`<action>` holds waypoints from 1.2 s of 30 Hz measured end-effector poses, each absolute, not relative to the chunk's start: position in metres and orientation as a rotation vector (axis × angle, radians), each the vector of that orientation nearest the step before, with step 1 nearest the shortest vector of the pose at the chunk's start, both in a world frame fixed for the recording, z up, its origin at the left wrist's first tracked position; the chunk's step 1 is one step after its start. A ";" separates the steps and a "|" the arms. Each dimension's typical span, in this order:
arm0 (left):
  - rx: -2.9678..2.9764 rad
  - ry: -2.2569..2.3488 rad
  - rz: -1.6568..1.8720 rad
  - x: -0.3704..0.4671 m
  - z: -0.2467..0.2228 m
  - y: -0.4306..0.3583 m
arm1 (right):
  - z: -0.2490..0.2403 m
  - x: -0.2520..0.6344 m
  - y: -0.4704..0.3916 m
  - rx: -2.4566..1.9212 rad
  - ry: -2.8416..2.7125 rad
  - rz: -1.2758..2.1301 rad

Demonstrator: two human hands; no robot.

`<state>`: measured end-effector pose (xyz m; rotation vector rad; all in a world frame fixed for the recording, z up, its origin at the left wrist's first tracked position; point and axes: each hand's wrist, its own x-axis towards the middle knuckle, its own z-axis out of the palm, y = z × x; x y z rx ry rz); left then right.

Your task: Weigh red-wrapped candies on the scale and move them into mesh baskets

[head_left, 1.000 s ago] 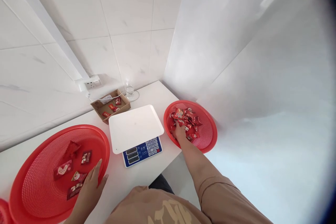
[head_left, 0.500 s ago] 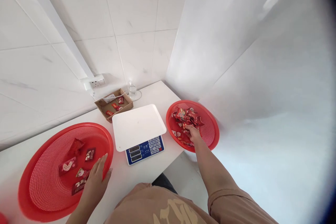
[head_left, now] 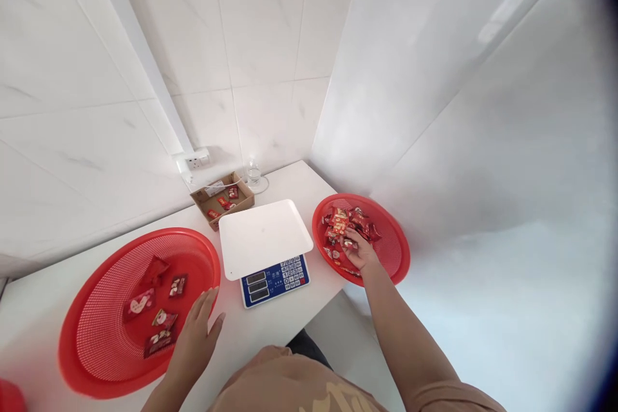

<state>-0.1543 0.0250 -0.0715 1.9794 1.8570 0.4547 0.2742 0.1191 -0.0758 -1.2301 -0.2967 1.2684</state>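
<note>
My right hand (head_left: 360, 252) is inside the right red mesh basket (head_left: 402, 251), its fingers closed on a small red snack packet (head_left: 340, 221). Several more glossy red packets (head_left: 374, 232) lie heaped around it. My left hand (head_left: 197, 331) rests over the near right rim of the left red basket (head_left: 67, 341), fingers stretched out and holding nothing. Inside that basket are several packets, among them a pink one with a heart (head_left: 140, 304) and a dark red one (head_left: 177, 285). Part of the basket's rim is hidden under my left hand.
Between the baskets stands a scale with a white pan (head_left: 265, 238) and blue keypad panel (head_left: 275, 282). Behind it are a cardboard box (head_left: 236, 207) with a few red packets, a clear bottle (head_left: 253, 172) and a cable. A wall socket (head_left: 197, 159) and tiled walls border the white table (head_left: 299, 183).
My right hand has turned and lifted slightly in the right basket, with a red packet now at its fingertips. The whole view has shifted a little; my left hand stays at the left basket's rim.
</note>
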 end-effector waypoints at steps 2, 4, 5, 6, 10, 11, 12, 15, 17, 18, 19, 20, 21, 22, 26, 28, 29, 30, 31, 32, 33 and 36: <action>1.976 1.856 0.469 -0.153 -0.070 0.024 | -0.063 0.254 0.127 -1.214 -0.334 1.360; 1.966 1.859 0.487 -0.152 -0.070 0.022 | -0.053 0.228 0.136 -1.214 -0.426 1.454; 1.959 1.859 0.493 -0.152 -0.070 0.021 | -0.050 0.214 0.140 -1.217 -0.483 1.492; 1.954 1.859 0.498 -0.151 -0.069 0.020 | -0.048 0.200 0.144 -1.219 -0.537 1.522; 1.970 1.840 0.509 -0.150 -0.068 0.017 | -0.054 0.150 0.157 -1.324 -0.802 1.523; 1.974 1.839 0.505 -0.150 -0.068 0.016 | -0.057 0.142 0.158 -1.360 -0.833 1.497; 1.974 1.840 0.499 -0.150 -0.068 0.015 | -0.059 0.135 0.159 -1.390 -0.832 1.472; 1.965 1.847 0.493 -0.152 -0.072 0.012 | -0.064 0.126 0.161 -1.444 -0.778 1.442; 1.969 1.842 0.505 -0.153 -0.077 0.010 | -0.065 0.124 0.161 -1.465 -0.762 1.435; 1.976 1.834 0.512 -0.153 -0.080 0.009 | -0.065 0.124 0.161 -1.474 -0.763 1.427; 1.986 1.824 0.518 -0.153 -0.082 0.008 | -0.066 0.123 0.161 -1.484 -0.764 1.417; 1.996 1.814 0.522 -0.153 -0.085 0.007 | -0.067 0.122 0.161 -1.494 -0.766 1.405; 2.005 1.805 0.524 -0.153 -0.087 0.007 | -0.069 0.120 0.161 -1.505 -0.771 1.390; 2.013 1.799 0.524 -0.152 -0.088 0.007 | -0.071 0.118 0.161 -1.513 -0.777 1.373; 2.042 1.771 0.506 -0.149 -0.088 0.009 | -0.079 0.109 0.164 -1.525 -0.820 1.292; 2.065 1.747 0.507 -0.149 -0.086 0.013 | -0.080 0.109 0.168 -1.522 -0.883 1.209; 2.076 1.737 0.513 -0.149 -0.086 0.014 | -0.080 0.112 0.170 -1.523 -0.918 1.155; 2.085 1.731 0.519 -0.149 -0.085 0.016 | -0.079 0.118 0.172 -1.530 -0.950 1.097; 2.094 1.727 0.523 -0.150 -0.085 0.017 | -0.079 0.127 0.175 -1.547 -0.973 1.034; 2.100 1.726 0.524 -0.150 -0.085 0.019 | -0.079 0.140 0.176 -1.580 -0.981 0.964; 2.104 1.727 0.523 -0.151 -0.086 0.020 | -0.080 0.155 0.176 -1.628 -0.984 0.880; 2.106 1.740 0.522 -0.152 -0.089 0.021 | -0.088 0.213 0.170 -1.832 -0.966 0.640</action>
